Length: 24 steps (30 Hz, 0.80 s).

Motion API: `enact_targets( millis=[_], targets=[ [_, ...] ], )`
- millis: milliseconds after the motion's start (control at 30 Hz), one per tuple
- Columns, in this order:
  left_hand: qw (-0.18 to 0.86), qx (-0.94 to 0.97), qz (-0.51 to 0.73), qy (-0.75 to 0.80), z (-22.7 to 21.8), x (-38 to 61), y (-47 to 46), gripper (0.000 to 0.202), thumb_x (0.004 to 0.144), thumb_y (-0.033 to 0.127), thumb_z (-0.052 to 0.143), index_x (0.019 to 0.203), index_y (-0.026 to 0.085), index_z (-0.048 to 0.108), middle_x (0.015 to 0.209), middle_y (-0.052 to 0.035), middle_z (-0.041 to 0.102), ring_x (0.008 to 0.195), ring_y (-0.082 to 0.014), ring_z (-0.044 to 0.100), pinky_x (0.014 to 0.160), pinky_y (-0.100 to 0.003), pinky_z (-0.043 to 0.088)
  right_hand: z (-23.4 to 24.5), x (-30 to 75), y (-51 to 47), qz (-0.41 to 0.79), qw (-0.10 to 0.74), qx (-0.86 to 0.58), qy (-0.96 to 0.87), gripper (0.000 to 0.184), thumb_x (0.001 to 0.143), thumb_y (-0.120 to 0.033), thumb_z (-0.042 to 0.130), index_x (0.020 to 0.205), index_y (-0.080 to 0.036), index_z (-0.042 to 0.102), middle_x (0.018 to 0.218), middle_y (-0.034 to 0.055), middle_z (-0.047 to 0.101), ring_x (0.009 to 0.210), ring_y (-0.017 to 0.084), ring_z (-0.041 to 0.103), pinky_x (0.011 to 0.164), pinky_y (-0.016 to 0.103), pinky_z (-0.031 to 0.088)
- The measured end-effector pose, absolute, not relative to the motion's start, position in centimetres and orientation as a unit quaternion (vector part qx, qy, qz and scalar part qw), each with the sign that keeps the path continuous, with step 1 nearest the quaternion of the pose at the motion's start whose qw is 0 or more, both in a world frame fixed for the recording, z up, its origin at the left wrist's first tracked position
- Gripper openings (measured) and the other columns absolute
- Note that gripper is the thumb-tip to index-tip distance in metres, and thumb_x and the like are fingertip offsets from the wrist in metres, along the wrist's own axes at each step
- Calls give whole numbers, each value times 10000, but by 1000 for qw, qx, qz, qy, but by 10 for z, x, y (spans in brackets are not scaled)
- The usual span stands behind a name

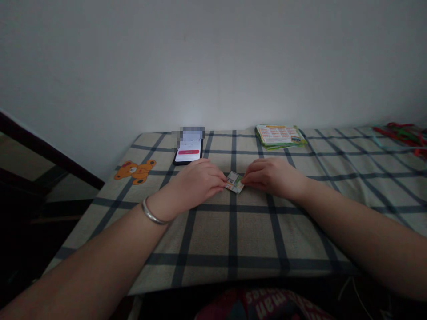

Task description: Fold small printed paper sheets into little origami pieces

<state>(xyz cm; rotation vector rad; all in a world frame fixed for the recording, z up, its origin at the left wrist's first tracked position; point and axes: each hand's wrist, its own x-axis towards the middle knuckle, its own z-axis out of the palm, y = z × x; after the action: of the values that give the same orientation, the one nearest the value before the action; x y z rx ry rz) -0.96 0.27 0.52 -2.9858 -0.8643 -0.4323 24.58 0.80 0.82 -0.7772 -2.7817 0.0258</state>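
Note:
A small folded piece of printed paper (235, 182) lies on the checked cloth (253, 231) in the middle of the table. My left hand (196, 182) pinches its left edge with curled fingers; a silver bangle (151, 215) sits on that wrist. My right hand (270, 177) pinches the paper's right edge, fingers closed and pressed together. Both hands rest on the cloth.
A lit phone (188, 149) lies behind my left hand. A stack of printed leaflets (279, 135) sits at the back by the wall. Red and green strips (405, 133) lie at the far right. A bear print (136, 171) marks the cloth's left side.

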Motion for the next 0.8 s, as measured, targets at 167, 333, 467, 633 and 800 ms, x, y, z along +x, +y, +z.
enact_targets(
  millis=[167,333,467,633,800],
  targets=[
    [-13,-949,-129,-286,7,-7,0,170,873,218,627,1022,213,708,1038,-25,722,980,-200,626,909,-372,448,9,244,5,-11,122,-261,-958,210,932,-277,528,932,-236,734,866,46,682,800,157,599,680,265,415],
    [-35,-947,-140,-285,4,-9,1,166,846,204,649,994,218,724,1038,-33,715,981,-199,625,900,-374,466,5,241,2,-53,108,-291,-949,257,933,-350,521,889,-197,723,826,59,672,742,160,592,647,284,384],
    [-50,-947,-142,-285,5,-10,2,177,840,218,655,1003,228,725,1062,-31,710,1005,-200,624,916,-379,468,4,241,2,-58,111,-285,-950,276,940,-386,507,912,-210,718,824,50,668,735,157,582,646,288,367],
    [-57,-944,-139,-294,7,-10,0,181,868,208,617,1012,215,725,1069,-31,712,1003,-195,631,914,-362,472,6,240,3,-84,95,-279,-952,306,968,-362,463,905,-207,719,805,55,668,732,166,575,664,305,360],
    [-54,-945,-138,-293,6,-9,0,187,887,212,583,1008,220,725,1076,-33,710,1002,-186,635,914,-350,475,4,237,2,-100,101,-291,-946,227,923,-298,518,849,-197,707,791,49,664,699,159,553,629,299,331]
  ],
)
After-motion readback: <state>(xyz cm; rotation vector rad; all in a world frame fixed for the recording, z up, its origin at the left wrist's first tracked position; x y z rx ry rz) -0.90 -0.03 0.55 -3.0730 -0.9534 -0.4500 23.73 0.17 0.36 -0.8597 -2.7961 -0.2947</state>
